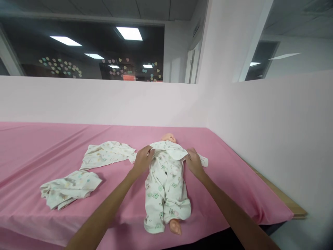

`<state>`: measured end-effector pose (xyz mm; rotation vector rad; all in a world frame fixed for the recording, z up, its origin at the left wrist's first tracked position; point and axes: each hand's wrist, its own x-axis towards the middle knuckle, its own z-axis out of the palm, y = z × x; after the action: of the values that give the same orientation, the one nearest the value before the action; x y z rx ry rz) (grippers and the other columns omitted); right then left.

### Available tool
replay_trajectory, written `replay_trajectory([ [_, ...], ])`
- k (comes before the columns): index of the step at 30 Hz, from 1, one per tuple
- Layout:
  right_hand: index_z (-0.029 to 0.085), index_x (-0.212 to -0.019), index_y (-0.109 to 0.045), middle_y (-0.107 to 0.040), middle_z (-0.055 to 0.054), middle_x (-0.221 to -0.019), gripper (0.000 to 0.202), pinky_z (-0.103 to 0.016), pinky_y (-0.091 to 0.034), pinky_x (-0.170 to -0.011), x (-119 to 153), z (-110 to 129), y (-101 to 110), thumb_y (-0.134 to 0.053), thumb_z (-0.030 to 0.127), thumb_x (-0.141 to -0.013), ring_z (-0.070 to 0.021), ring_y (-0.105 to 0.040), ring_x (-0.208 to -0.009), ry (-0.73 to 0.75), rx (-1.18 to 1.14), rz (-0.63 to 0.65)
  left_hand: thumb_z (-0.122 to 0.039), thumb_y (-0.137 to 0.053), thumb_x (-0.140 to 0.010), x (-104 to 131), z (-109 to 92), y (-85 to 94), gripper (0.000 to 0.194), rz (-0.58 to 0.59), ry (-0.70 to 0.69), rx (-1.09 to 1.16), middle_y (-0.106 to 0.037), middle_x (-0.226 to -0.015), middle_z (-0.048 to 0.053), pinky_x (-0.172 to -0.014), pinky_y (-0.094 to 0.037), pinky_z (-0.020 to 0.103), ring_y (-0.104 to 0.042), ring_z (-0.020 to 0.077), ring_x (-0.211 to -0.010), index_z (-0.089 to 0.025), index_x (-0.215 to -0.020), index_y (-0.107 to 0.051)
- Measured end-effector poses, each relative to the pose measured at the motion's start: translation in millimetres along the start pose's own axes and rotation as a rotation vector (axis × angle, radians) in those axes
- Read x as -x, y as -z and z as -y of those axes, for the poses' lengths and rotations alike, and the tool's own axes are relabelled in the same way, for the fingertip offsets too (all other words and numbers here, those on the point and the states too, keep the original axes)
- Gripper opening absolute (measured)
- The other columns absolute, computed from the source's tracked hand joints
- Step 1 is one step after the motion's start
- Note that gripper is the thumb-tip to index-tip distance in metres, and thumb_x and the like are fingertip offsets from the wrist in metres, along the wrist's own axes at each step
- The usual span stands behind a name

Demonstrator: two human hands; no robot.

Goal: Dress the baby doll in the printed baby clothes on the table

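Note:
A baby doll [169,137] lies on its back on the pink-covered table, its head away from me and one bare foot showing at the near end. It wears white printed baby trousers [166,185] and a matching baby shirt [170,148]. My left hand [143,159] pinches the shirt's lower edge at the left side of the doll's waist. On the opposite side, my right hand [194,161] grips the same hem, which is lifted off the belly. The doll's hands are hidden in the sleeves.
Two loose printed baby garments lie to the left: a spread-out top [108,155] and a crumpled piece [71,187] nearer me. The pink sheet [125,208] covers the table, with a white wall [104,102] behind and another at the right.

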<state>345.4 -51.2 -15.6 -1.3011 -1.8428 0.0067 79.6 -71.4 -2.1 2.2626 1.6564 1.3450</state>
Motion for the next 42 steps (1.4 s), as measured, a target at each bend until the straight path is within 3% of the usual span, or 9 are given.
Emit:
replay_trajectory([
  [6,0.022,-0.081,-0.05,-0.058,-0.005,-0.093,0.012,-0.036,-0.041,-0.085,20.9,33.9,10.8,-0.043,0.02,-0.09,-0.0208,-0.052,-0.091,0.269,-0.047,0.103,-0.036,-0.041,-0.096,17.4,-20.6,-4.4,0.028,0.163,-0.332,-0.057,-0.061,-0.079,0.003,-0.077,-0.04,0.034,-0.054,0.0192,-0.078,-0.019,-0.079,-0.055],
  [9,0.022,-0.082,-0.05,-0.058,-0.006,-0.096,0.008,-0.037,-0.043,-0.085,37.6,25.9,11.9,-0.047,0.017,-0.087,-0.0216,-0.053,-0.093,0.362,-0.08,0.195,-0.035,-0.043,-0.096,31.7,-8.1,1.1,0.021,0.173,-0.28,-0.065,-0.063,-0.086,0.004,-0.084,-0.042,0.036,-0.056,0.0208,-0.088,-0.021,-0.096,-0.058],
  [11,0.023,-0.088,-0.051,-0.058,-0.006,-0.097,0.002,-0.038,-0.044,-0.084,47.3,11.7,7.9,-0.049,0.022,-0.086,-0.0223,-0.054,-0.094,0.242,-0.117,0.136,-0.034,-0.045,-0.094,36.5,3.0,6.1,0.022,0.134,-0.159,-0.058,-0.063,-0.095,0.005,-0.088,-0.044,0.037,-0.057,0.0222,-0.098,-0.022,-0.108,-0.056],
  [15,0.022,-0.114,-0.047,-0.059,-0.007,-0.104,0.035,-0.038,-0.048,-0.078,56.4,-14.8,-8.2,-0.055,0.036,-0.083,-0.0225,-0.058,-0.09,-0.112,-0.201,0.053,-0.029,-0.049,-0.088,34.0,14.9,6.7,0.029,0.102,-0.016,-0.154,-0.063,-0.113,0.008,-0.092,-0.043,0.038,-0.056,0.0246,-0.108,-0.022,-0.116,-0.053],
  [22,0.023,-0.066,-0.036,-0.051,0.001,-0.064,0.027,-0.03,-0.034,-0.054,59.2,-16.9,-6.3,-0.041,0.037,-0.088,-0.0178,-0.047,-0.06,-0.173,-0.131,0.211,-0.018,-0.038,-0.09,31.7,14.1,-3.6,0.027,0.274,0.077,-0.393,-0.069,-0.105,0.011,-0.076,-0.045,0.037,-0.063,0.027,-0.094,-0.019,-0.106,-0.059],
  [27,0.023,-0.069,-0.044,-0.055,-0.002,-0.071,0.019,-0.033,-0.038,-0.063,66.7,1.8,17.0,-0.043,0.029,-0.088,-0.0207,-0.05,-0.068,0.023,0.011,0.318,-0.019,-0.044,-0.086,49.0,9.2,10.1,0.02,0.333,-0.019,-0.47,-0.069,-0.079,0.012,-0.077,-0.042,0.041,-0.063,0.0283,-0.08,-0.019,-0.075,-0.061],
  [32,0.022,-0.112,-0.054,-0.06,-0.009,-0.106,0.032,-0.038,-0.041,-0.082,44.6,36.7,17.0,-0.043,0.012,-0.084,-0.0254,-0.054,-0.094,0.19,0.167,0.186,-0.016,-0.043,-0.086,36.9,-9.7,16.3,0.023,0.189,-0.077,-0.426,-0.067,-0.103,0.01,-0.076,-0.042,0.037,-0.06,0.025,-0.088,-0.018,-0.103,-0.059],
  [37,0.022,-0.094,-0.057,-0.063,-0.005,-0.092,0.019,-0.034,-0.041,-0.077,23.9,65.6,-2.1,-0.039,0.016,-0.093,-0.0211,-0.056,-0.086,0.203,0.045,0.167,-0.015,-0.04,-0.09,23.0,-31.2,10.9,0.016,0.203,-0.23,-0.131,-0.065,-0.091,0.004,-0.081,-0.041,0.035,-0.057,0.0201,-0.085,-0.02,-0.091,-0.056],
  [42,0.022,-0.079,-0.053,-0.062,-0.004,-0.083,0.018,-0.031,-0.036,-0.069,26.4,80.7,-7.5,-0.043,0.009,-0.086,-0.019,-0.055,-0.079,0.228,0.021,0.291,-0.01,-0.045,-0.08,28.2,-37.5,3.8,0.014,0.289,-0.367,-0.144,-0.062,-0.08,0.003,-0.086,-0.039,0.038,-0.054,0.0199,-0.079,-0.019,-0.078,-0.055],
])
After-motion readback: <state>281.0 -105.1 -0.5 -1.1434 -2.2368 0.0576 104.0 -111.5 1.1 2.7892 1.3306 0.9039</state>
